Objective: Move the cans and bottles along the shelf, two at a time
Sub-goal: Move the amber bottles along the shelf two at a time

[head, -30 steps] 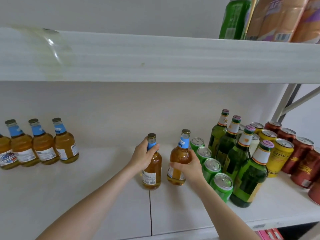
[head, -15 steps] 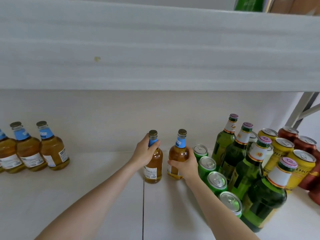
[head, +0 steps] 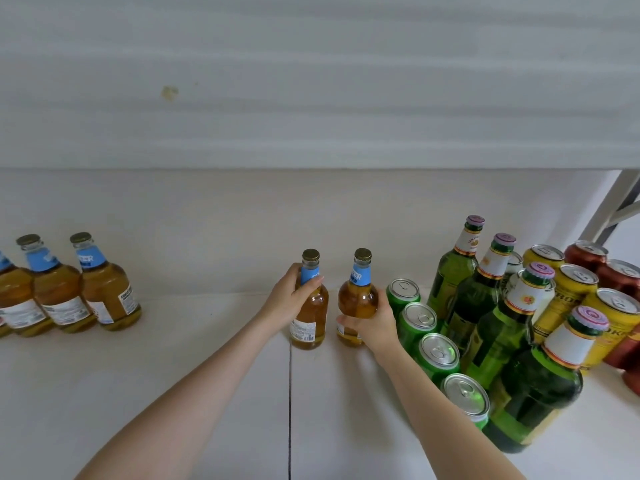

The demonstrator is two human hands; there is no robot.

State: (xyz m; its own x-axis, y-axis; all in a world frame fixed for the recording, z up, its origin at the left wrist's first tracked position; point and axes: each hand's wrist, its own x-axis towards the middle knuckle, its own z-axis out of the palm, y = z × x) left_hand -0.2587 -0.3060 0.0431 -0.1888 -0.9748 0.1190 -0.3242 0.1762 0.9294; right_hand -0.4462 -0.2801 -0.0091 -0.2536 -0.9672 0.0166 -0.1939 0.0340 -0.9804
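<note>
Two amber bottles with blue neck labels stand in the middle of the white shelf (head: 207, 393). My left hand (head: 289, 299) wraps the neck and shoulder of the left amber bottle (head: 311, 317). My right hand (head: 372, 325) grips the lower body of the right amber bottle (head: 358, 297). Both bottles are upright, a small gap apart. At the far left stands a row of amber bottles (head: 107, 289) of the same kind.
Right of my hands, a row of green cans (head: 438, 353) runs toward me, with tall green bottles (head: 485, 296) behind, then yellow cans (head: 575, 289) and red cans (head: 620, 275). The upper shelf board (head: 311, 81) hangs low overhead. A metal frame post (head: 609, 206) stands at right.
The camera has dipped and moved closer, so the upper shelf fills more of the view. Both hands keep their grip on the two bottles, which stay in about the same spot.
</note>
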